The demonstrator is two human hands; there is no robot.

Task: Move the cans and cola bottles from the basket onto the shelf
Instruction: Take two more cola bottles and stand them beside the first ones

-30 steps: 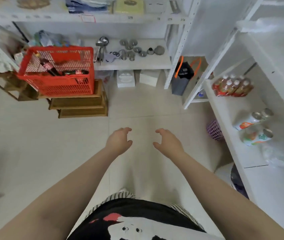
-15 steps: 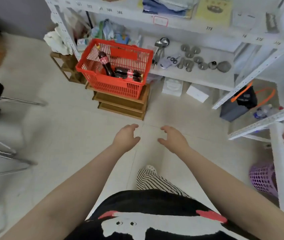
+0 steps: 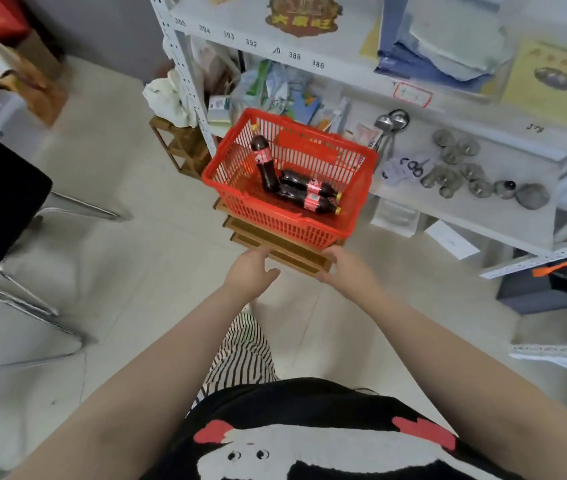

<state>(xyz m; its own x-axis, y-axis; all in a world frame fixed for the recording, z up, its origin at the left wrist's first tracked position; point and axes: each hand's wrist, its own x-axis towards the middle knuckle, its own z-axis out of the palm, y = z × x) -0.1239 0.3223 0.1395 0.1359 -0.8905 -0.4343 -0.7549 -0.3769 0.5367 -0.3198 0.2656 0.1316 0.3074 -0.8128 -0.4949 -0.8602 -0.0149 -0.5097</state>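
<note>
A red plastic basket (image 3: pixel 226 188) stands on a stack of wooden crates in front of me. Three cola bottles with red labels are inside it. One bottle (image 3: pixel 264 161) leans upright against the left wall. The other two, a farther one (image 3: pixel 306 183) and a nearer one (image 3: pixel 304 199), lie side by side on the bottom, caps pointing right. No can shows in the basket. My left hand (image 3: pixel 250 270) and my right hand (image 3: pixel 347 268) reach forward, both empty with fingers apart, just short of the basket's near rim.
Wooden crates (image 3: pixel 282 251) carry the basket. A white shelf unit (image 3: pixel 448 202) behind holds metal cups, spoons and scissors. A black chair (image 3: pixel 1 202) with metal legs stands at the left. White boxes (image 3: pixel 396 216) sit on the floor under the shelf.
The view has turned left and closed in on the basket, which now looks much larger. Both empty hands have come forward from mid-floor to near the basket's front rim.
</note>
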